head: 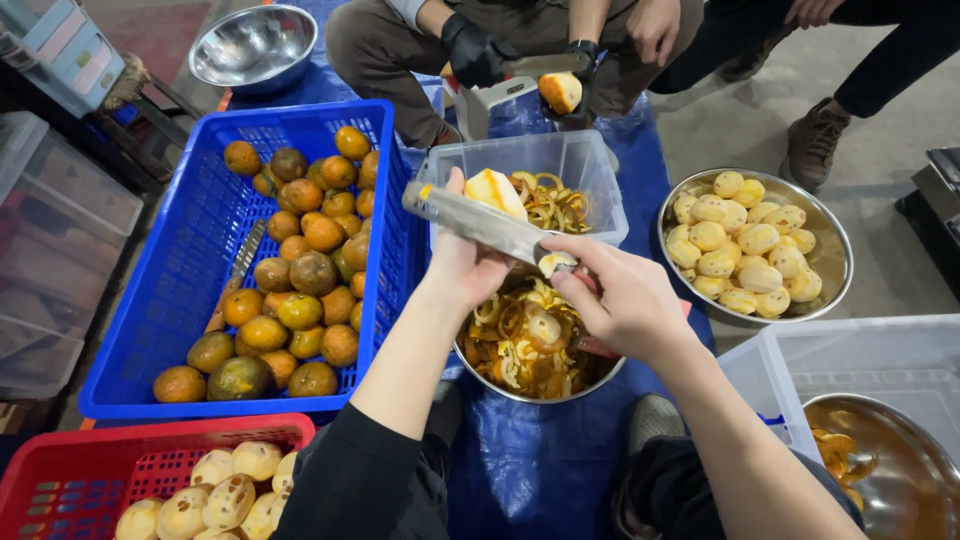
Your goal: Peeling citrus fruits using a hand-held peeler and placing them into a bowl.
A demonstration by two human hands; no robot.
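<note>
red crate (60,470) cut off below, peel bowl (610,372) half hidden by hands

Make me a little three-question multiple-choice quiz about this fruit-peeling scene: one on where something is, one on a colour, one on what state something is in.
1. Where do the peel strips under the person's hands lie?
A. In the round metal bowl
B. In the red crate
C. On the bare floor

2. What colour is the crate that holds the unpeeled fruit?
A. Red
B. Blue
C. Green

3. What state is the fruit in the left hand in?
A. Skin fully on
B. Mostly peeled
C. Cut into slices

Answers:
1. A: the curled peels fill the metal bowl right below the hands.
2. B: the orange-brown unpeeled fruit sit in the blue crate.
3. B: the fruit in the left hand shows pale flesh with an orange streak, while the right hand holds the long metal peeler against it.
</note>
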